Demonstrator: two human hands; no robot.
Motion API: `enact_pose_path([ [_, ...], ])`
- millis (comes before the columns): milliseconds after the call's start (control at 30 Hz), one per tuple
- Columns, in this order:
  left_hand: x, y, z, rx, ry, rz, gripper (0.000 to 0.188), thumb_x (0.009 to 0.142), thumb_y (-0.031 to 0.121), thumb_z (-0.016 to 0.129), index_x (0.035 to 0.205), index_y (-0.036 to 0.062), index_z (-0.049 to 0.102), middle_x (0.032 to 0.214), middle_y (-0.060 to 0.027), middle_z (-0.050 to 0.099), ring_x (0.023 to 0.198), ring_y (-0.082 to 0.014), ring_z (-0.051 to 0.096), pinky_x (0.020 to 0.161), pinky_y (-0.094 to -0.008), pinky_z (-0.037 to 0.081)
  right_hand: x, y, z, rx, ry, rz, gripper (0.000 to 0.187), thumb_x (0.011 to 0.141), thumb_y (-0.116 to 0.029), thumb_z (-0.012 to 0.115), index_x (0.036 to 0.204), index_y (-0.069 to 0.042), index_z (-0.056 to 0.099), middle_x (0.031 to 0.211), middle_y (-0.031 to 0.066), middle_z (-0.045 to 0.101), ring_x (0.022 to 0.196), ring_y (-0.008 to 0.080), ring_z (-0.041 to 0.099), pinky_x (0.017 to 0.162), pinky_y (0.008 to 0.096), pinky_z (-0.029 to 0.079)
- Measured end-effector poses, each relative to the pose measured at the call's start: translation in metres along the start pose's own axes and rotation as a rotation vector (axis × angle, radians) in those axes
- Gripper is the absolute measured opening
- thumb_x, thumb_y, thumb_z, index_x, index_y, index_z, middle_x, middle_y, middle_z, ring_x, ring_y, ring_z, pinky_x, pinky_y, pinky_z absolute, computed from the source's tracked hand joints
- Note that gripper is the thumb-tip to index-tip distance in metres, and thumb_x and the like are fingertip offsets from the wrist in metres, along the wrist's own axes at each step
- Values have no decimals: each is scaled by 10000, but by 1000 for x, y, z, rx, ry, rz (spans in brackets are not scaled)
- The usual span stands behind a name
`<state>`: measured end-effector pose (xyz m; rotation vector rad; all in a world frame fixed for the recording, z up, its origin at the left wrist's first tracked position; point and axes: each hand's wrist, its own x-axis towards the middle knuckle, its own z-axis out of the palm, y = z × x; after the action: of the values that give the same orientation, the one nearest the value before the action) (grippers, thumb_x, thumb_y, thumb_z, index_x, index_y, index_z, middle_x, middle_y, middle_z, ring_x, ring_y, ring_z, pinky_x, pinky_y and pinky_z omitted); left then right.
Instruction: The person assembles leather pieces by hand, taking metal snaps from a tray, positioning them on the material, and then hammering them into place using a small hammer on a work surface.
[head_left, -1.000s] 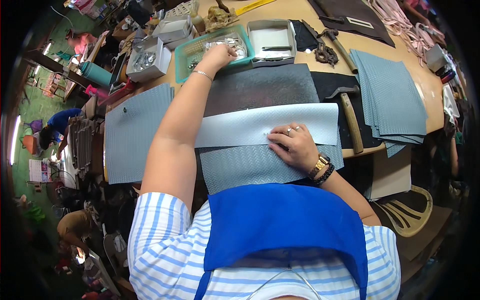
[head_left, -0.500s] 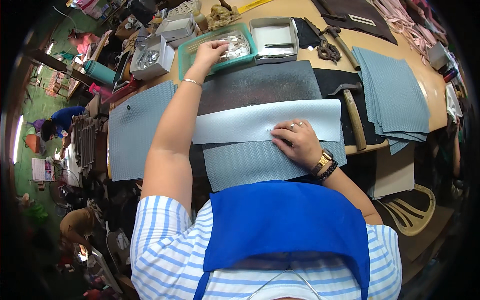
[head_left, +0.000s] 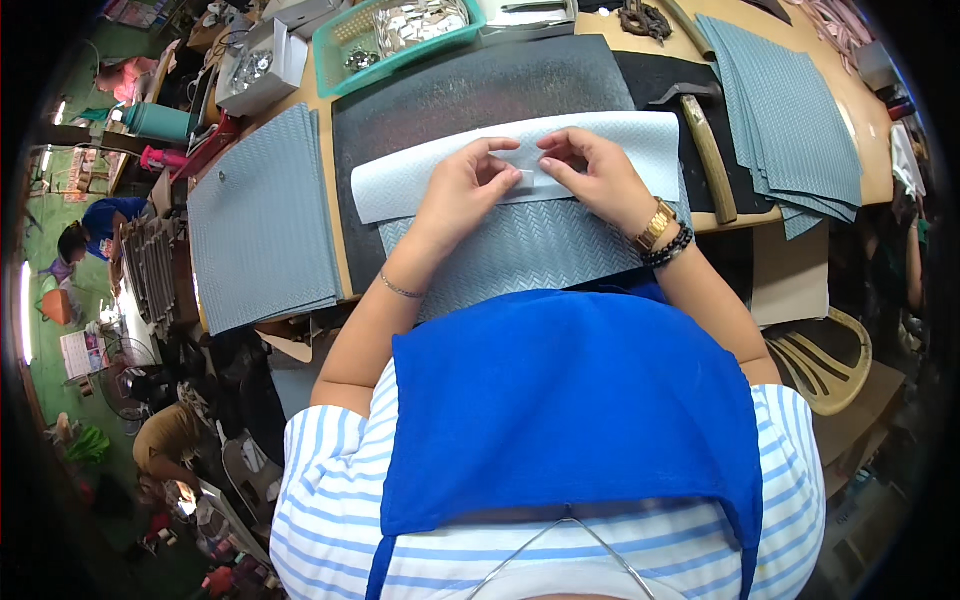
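Observation:
A smooth pale sheet (head_left: pixel 400 180), the back of a folded-over blue-grey material, lies across a herringbone-textured blue-grey sheet (head_left: pixel 480 265). Over its middle my left hand (head_left: pixel 465 190) has its thumb at a small white rectangular piece (head_left: pixel 527 180). The index finger is raised apart from the thumb, and the other fingers are partly hidden behind. Facing it, my right hand (head_left: pixel 598 182) has curled fingers with a gap between thumb and index; nothing shows in that gap. Both hands are just above or touching the pale sheet.
A dark board (head_left: pixel 480 92) lies beyond the sheet. A hammer (head_left: pixel 708 160) rests at right, beside stacked textured sheets (head_left: pixel 790 115). Another stack (head_left: pixel 265 225) is at left. A green basket (head_left: pixel 335 45) holds white pieces and metal parts; a white box (head_left: pixel 262 68) stands beside it.
My left hand has come back from the green basket to the pale sheet, where a white piece now shows at its thumb. My right hand has lifted its fingers off the sheet's edge.

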<state>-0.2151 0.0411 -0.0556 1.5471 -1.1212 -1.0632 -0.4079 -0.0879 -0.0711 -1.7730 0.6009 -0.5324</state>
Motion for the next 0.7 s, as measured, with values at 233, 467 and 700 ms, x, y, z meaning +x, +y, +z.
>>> enact_pose_path([
  [233,-4,-3,5,91,97,62,364,969,60,715,1321,16,636,949,-24,715,865,-65,649,769,-228,532,0,-3,18,-128,42,-13,216,905,-162,760,1100,-78,721,904,60,784,824,165,763,763,305,596],
  [467,-1,-8,4,55,97,19,383,944,55,731,1307,14,618,929,-22,710,838,-58,644,747,-217,527,3,-3,20,-168,63,-23,173,882,-152,741,1040,-89,715,863,62,773,782,175,759,721,313,588],
  [700,-1,-5,6,49,96,4,382,931,42,716,1296,21,605,919,-13,706,819,-44,637,721,-202,515,0,-10,24,-280,121,-29,142,843,-166,753,923,-91,663,775,43,726,670,173,705,652,323,563],
])
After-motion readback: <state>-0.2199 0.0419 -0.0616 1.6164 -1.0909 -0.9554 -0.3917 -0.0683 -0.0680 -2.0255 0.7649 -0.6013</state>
